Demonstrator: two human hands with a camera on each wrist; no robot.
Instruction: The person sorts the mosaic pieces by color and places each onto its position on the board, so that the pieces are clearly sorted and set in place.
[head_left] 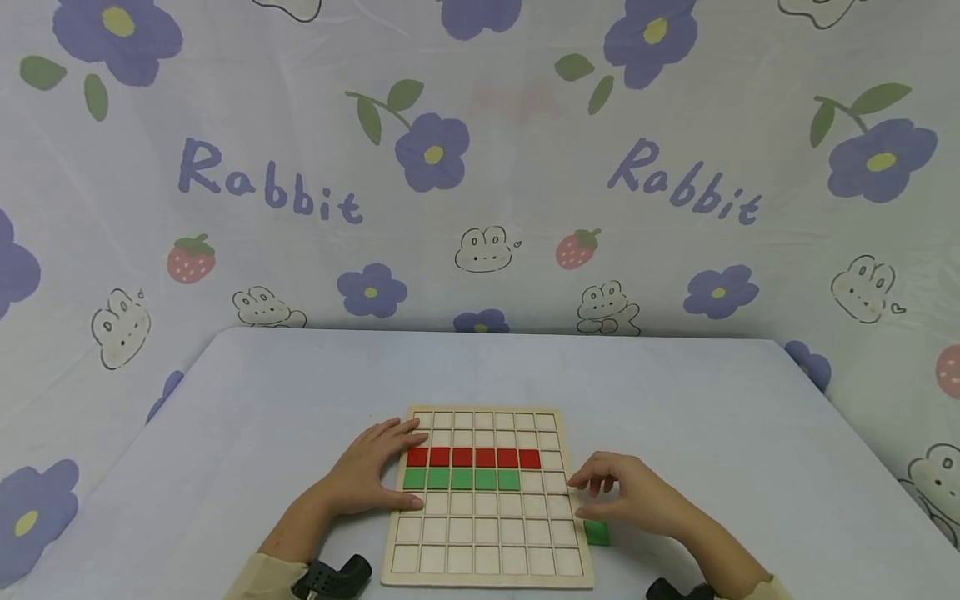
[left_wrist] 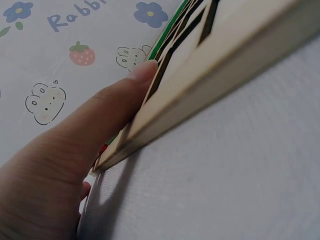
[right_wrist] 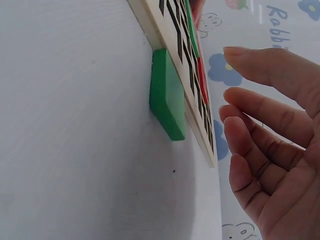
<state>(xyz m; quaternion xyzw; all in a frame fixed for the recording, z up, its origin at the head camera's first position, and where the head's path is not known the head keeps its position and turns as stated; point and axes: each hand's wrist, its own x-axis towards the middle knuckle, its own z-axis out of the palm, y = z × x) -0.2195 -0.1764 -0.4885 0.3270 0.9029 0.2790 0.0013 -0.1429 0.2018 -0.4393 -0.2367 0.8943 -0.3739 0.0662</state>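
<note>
A wooden grid board (head_left: 487, 575) lies flat on the table. It carries a row of several red square tiles (head_left: 462, 457) and, just below, a row of several green square tiles (head_left: 462, 479). My left hand (head_left: 367, 471) rests on the board's left edge, fingers spread and thumb (left_wrist: 110, 107) laid over the rim. Beside the right edge hovers my right hand (head_left: 633, 496), fingers loosely bent, with nothing between thumb and fingertips. Below it a single green tile (right_wrist: 167, 97) lies on the table against the board's side, partly hidden by this hand in the head view.
The white table (head_left: 300, 375) extends around the board on all sides. Behind it hangs a cloth (head_left: 517, 192) printed with flowers, rabbits and strawberries. A black wrist device (head_left: 333, 577) sits at the left wrist, another (head_left: 678, 590) at the right.
</note>
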